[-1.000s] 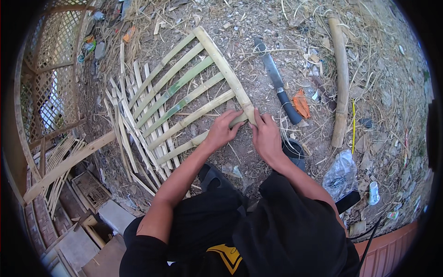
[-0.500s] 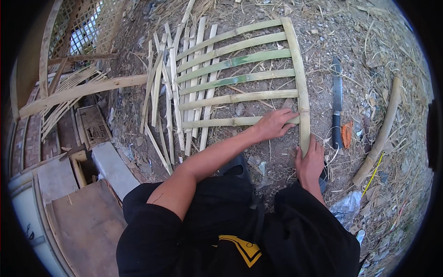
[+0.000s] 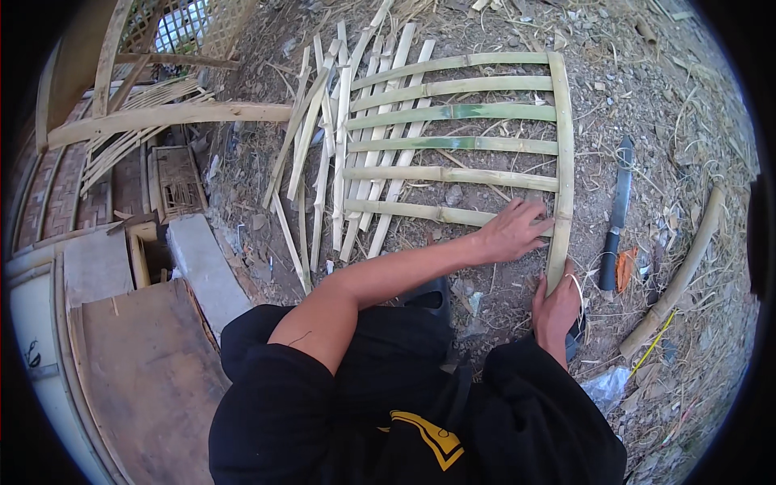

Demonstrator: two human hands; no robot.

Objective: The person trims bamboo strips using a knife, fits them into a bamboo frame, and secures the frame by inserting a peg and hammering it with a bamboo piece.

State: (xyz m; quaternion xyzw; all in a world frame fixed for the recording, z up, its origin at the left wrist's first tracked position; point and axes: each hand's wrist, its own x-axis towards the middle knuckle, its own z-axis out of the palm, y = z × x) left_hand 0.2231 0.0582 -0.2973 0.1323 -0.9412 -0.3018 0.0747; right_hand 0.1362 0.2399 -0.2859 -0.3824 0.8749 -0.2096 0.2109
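A bamboo frame lies on the ground before me, its several crosswise slats [image 3: 461,175] meeting an upright bamboo strip [image 3: 565,137] at the right. Two of the slats carry darker green patches. My left hand [image 3: 511,234] reaches across to the nearest slat, its bent fingers closed about the slat's right end beside the upright strip. At the strip's near end, my right hand [image 3: 558,303] grips it, thumb on the left and fingers on the right. A thin pale loop of fibre shows by the right fingers. The fingers' undersides are hidden.
Loose split bamboo sticks [image 3: 303,153] lie partly under the frame's left side. A knife [image 3: 621,202] with a black handle rests to the right, near an orange scrap [image 3: 626,268] and a curved bamboo pole [image 3: 679,275]. Wooden boards [image 3: 145,364] stand at the left.
The whole view has shifted, so the frame and knife appear farther right and lower. Both hands keep their places on the frame; the pale loop by my right fingers shows more clearly.
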